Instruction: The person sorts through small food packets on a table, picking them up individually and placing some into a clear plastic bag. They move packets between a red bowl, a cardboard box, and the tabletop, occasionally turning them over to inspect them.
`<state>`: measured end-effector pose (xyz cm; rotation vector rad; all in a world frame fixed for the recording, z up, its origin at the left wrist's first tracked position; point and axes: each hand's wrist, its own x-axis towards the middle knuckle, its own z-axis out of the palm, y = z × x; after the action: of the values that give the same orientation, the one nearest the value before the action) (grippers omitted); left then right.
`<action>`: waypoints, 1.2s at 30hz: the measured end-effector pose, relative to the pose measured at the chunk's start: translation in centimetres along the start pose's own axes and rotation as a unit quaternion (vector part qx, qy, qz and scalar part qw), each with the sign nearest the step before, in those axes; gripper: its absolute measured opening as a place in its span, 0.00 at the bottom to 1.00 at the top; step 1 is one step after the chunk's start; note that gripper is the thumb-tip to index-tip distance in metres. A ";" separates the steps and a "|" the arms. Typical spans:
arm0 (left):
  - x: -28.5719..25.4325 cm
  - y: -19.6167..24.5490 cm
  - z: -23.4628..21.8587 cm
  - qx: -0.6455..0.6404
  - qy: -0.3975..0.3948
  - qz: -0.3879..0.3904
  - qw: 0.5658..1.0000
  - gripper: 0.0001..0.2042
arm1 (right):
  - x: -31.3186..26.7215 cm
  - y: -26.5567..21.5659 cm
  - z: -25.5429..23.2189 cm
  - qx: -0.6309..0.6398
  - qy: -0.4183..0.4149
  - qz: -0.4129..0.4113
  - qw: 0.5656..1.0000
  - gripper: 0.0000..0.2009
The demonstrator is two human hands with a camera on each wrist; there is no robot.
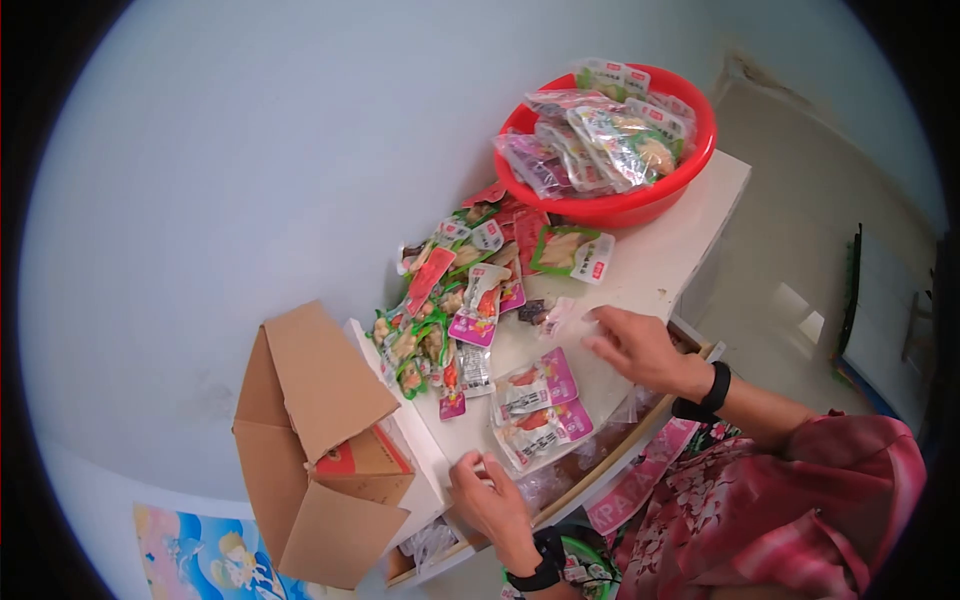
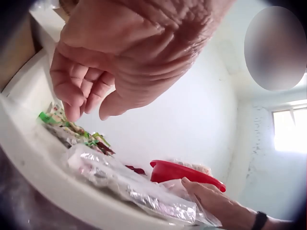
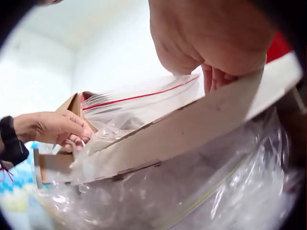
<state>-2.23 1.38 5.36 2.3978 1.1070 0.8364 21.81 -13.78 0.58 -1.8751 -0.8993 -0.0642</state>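
A clear zip bag with packets (image 1: 540,410) lies on the white tabletop between the two hands; its red zip strip shows in the right wrist view. At the bag's lower left, the left hand (image 1: 492,500) has loosely bent fingers and holds nothing; in its wrist view the hand (image 2: 120,57) hangs above the table. On the bag's other side, the right hand (image 1: 650,352) has thumb and index finger apart. Clear film (image 2: 175,187) lies beside the right hand (image 2: 211,199); whether they touch cannot be told.
Loose food packets (image 1: 430,330) are heaped along the wall. A red basin (image 1: 690,175) of bagged packets stands at the back. One cardboard box (image 1: 330,370), flaps raised, is at the left. Clear plastic bags (image 3: 201,187) fill an open drawer under the table's front edge.
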 end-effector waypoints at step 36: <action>8.6 2.1 1.3 -0.481 -0.101 -0.079 0.867 0.17 | -0.2 2.4 -1.7 0.339 0.016 0.076 0.937 0.13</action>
<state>4.20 6.67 8.57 1.4822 0.5631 0.7921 23.67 -15.73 -0.52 -1.2801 -0.6378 0.2798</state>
